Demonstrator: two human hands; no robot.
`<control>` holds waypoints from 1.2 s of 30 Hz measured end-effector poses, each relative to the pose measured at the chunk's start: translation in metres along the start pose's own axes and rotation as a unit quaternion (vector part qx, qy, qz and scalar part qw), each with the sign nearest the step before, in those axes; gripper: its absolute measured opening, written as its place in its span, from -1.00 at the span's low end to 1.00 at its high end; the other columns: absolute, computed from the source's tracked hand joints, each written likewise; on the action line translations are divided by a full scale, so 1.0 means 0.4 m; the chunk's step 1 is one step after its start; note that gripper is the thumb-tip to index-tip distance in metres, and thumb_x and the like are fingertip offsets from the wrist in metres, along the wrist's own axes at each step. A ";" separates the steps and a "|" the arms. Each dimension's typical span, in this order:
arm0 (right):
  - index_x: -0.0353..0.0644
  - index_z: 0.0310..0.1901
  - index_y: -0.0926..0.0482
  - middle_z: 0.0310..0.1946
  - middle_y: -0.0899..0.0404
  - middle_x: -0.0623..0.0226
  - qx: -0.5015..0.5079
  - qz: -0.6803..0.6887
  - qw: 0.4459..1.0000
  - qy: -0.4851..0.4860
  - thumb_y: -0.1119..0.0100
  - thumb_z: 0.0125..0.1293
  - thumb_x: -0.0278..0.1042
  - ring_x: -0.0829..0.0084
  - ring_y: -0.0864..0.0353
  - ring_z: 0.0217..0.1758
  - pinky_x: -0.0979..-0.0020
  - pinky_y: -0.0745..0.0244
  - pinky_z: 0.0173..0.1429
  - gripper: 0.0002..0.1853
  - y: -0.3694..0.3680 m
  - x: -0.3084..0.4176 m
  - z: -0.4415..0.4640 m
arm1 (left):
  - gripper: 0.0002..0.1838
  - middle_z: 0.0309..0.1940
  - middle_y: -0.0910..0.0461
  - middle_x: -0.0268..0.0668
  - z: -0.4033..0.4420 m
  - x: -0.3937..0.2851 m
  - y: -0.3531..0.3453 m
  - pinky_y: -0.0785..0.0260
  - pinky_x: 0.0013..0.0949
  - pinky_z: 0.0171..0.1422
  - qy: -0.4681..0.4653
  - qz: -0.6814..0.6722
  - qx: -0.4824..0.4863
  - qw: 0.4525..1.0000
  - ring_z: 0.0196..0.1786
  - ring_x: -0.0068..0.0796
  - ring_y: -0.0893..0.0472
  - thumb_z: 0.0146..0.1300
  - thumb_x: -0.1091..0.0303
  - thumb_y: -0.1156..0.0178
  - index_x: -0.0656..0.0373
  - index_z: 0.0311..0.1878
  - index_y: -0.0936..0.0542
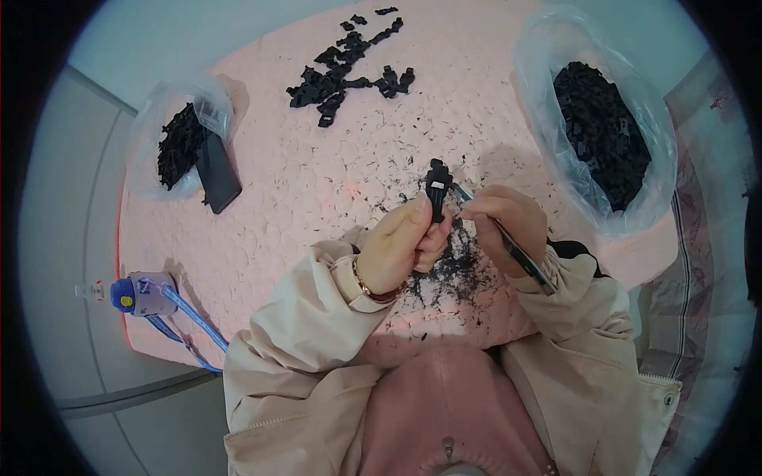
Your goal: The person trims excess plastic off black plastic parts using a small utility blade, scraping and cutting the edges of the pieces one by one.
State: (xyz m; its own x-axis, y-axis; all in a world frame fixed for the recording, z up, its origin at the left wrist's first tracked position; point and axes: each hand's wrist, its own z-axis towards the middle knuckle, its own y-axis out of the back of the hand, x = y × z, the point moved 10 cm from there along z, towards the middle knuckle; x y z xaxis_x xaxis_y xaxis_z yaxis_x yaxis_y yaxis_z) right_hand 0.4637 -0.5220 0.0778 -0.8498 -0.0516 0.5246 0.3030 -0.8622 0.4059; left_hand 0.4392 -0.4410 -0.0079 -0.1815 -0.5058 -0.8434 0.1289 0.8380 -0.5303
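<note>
1. L hand [401, 242]: thumb and fingers pinched tight on a small black pc. [437, 178], w/ its top end poking up past the thumb.
2. R hand [512, 226]: fingers curled round a thin tool [525, 262], prob. a knife. Tip is right next to the pc.; can't tell if they touch.
3. Where the pc. is: up in the L hand, over the pink cloth [278, 174], near the messy patch of black bits [456, 266].
4. Feel (my guess): light, stiff, hard plastic, maybe a bit slick. Thin ends might snap if bent.
5. Best hold: low on the long part, like the L hand has it, w/ fingertips kept back from the tool tip.
6. Around it: a pile of black pcs. [321, 83] at the far side, R bag [548, 174] and L bag [147, 135] w/ more black stuff, a phone [218, 178] by the L bag, and a cup [155, 293] w/ a blue strap.
7. Words: none I can read. White spot on the pc. could be a label or shine, too small to tell. No brand to read on phone or cup.
</note>
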 end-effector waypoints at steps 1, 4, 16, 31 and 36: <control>-0.23 -0.36 -0.43 -0.57 -0.48 0.21 -0.004 -0.006 1.000 0.006 0.01 -0.02 -0.68 0.32 -0.47 -0.57 0.45 -0.36 -0.47 -0.83 0.001 0.004 0.001 | -0.55 -0.70 -0.09 -0.52 0.000 0.001 0.001 0.12 -0.61 -0.64 -0.002 0.003 0.003 1.000 -0.68 -0.72 -0.04 0.32 -0.03 0.34 0.20 -0.35 -0.31; -0.24 -0.39 -0.45 -0.60 -0.43 0.23 -0.041 -0.045 0.997 0.047 -0.08 -0.11 -0.69 0.26 -0.45 -0.58 0.41 -0.35 -0.51 -0.80 0.006 0.020 -0.001 | -0.56 -0.69 -0.10 -0.52 -0.002 -0.002 0.001 0.12 -0.62 -0.63 -0.014 0.015 0.001 1.000 -0.68 -0.73 -0.05 0.32 -0.02 0.32 0.19 -0.35 -0.31; -0.27 -0.39 -0.43 -0.60 -0.44 0.20 -0.030 -0.029 0.999 0.035 -0.08 -0.11 -0.70 0.24 -0.45 -0.57 0.40 -0.36 -0.49 -0.81 0.001 0.022 -0.003 | -0.62 -0.65 -0.15 -0.52 -0.009 -0.011 -0.017 0.11 -0.64 -0.62 -0.040 0.015 0.022 0.999 -0.65 -0.75 -0.06 0.33 0.04 0.26 0.19 -0.34 -0.32; -0.21 -0.39 -0.42 -0.67 -0.40 0.24 -0.046 0.040 0.998 -0.024 -0.03 -0.05 -0.71 0.32 -0.43 -0.65 0.44 -0.30 -0.57 -0.81 -0.006 -0.009 -0.007 | -0.63 -0.63 -0.17 -0.52 -0.008 -0.011 -0.014 0.09 -0.65 -0.61 -0.042 0.021 0.015 0.999 -0.64 -0.75 -0.07 0.33 0.06 0.25 0.19 -0.32 -0.34; -0.22 -0.39 -0.44 -0.64 -0.43 0.21 -0.027 0.065 0.997 -0.037 -0.03 -0.01 -0.69 0.32 -0.45 -0.62 0.45 -0.32 -0.54 -0.85 -0.016 -0.019 -0.012 | -0.63 -0.64 -0.15 -0.52 -0.010 -0.010 -0.013 0.11 -0.64 -0.61 -0.038 0.024 0.007 0.999 -0.65 -0.75 -0.07 0.33 0.05 0.25 0.19 -0.31 -0.33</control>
State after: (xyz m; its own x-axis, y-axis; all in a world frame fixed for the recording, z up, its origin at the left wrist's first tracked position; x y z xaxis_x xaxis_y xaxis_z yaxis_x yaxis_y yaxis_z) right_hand 0.4661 -0.5184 0.0675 -0.7702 -0.1295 0.6246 0.3835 -0.8765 0.2912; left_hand 0.4353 -0.4426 -0.0014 -0.1004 -0.4788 -0.8721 0.1504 0.8592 -0.4890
